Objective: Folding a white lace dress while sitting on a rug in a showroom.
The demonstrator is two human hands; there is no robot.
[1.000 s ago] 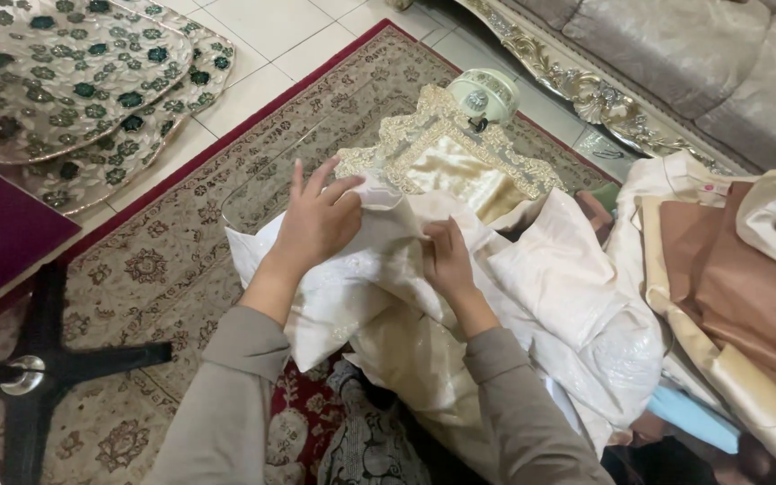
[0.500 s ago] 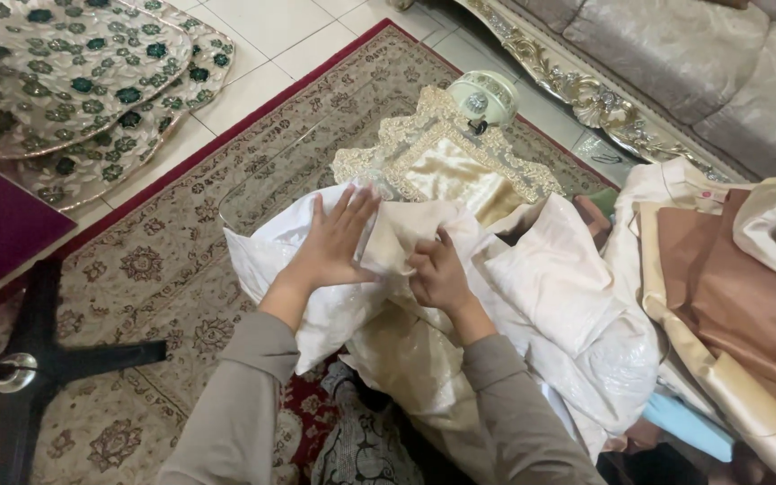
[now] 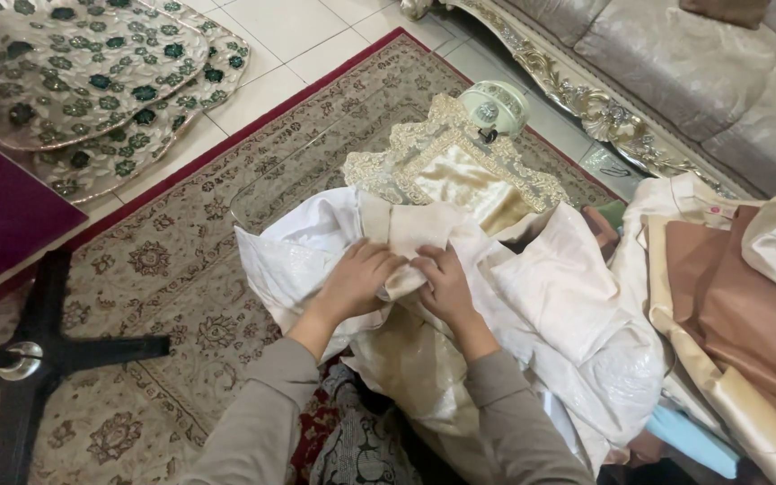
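Cream cloth point(image 3: 406, 235) bunched under both hands | left hand point(image 3: 357, 280) gripping it | right hand point(image 3: 446, 286) gripping it

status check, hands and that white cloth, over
Left hand and right hand both gripping the white cloth, bunched at its middle. Lace-edged cloth lies beyond. Nothing blocking.

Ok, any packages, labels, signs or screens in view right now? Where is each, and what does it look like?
Clear bag: flat on the rug, beyond the cloth gripped by the left hand and right hand; rectangular, see-through, over a cream lace-edged piece.
Tag: on the white fabric at the right; tiny, pinkish, too small to tell more.
Signs, screens: none.
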